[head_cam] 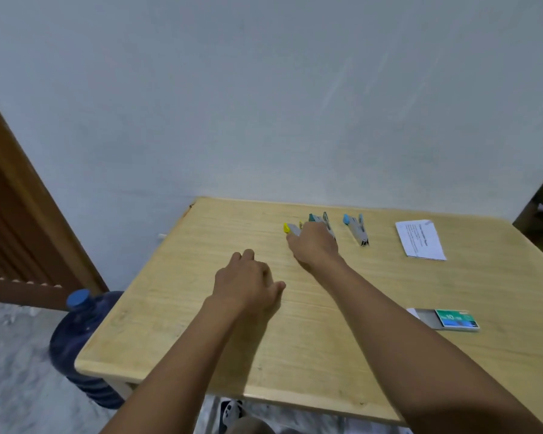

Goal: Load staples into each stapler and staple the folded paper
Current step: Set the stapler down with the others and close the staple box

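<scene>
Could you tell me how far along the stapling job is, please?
Done: the green staple box is slid open. In hand: the right hand covers the yellow-tipped stapler; the left hand rests on the wooden table. Left, seemingly: loading it, the teal stapler, the light-blue stapler, and stapling the folded white paper.

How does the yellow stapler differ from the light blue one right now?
The yellow stapler is leftmost in the row; the light blue stapler is rightmost, nearest the folded paper. The right hand covers most of the yellow stapler, leaving only its far end visible; the light blue stapler lies fully visible and untouched. Both lie on the table, coloured ends farthest from the camera.
</scene>
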Tool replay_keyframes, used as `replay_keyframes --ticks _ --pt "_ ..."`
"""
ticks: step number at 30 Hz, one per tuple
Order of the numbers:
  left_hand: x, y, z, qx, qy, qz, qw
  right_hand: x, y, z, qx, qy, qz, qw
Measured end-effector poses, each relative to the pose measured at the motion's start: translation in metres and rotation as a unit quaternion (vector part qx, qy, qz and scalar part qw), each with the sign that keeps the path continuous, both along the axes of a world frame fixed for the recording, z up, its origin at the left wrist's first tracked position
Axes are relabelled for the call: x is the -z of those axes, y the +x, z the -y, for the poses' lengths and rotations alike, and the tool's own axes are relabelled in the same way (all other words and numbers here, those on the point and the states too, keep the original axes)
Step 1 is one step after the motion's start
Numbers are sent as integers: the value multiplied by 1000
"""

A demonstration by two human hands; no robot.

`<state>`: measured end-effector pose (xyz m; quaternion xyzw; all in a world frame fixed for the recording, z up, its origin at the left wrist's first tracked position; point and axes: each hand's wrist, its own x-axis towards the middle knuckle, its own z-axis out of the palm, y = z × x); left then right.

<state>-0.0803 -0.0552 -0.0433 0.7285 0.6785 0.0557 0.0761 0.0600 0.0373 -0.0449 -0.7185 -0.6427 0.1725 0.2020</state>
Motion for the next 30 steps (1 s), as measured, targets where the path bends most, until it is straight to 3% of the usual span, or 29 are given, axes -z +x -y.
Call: replay_keyframes --ticks 3,10,22,25,30 --pt "-1 -1 -2 2 -2 1 1000 -1 -2 -4 -14 0 -65 998" --pt "-8 1 -6 0 -27 -17 999 8 -2 -1 -44 15 -20 999" --pt "-12 3 -9 -18 -45 2 999 3 -7 1 -10 20 -66 998" --pt "-11 2 -10 -25 -50 14 998 -11 3 28 -21 35 -100 994" --pt "-2 5 -3 -33 -27 -1 999 -26 59 120 10 155 -223 962"
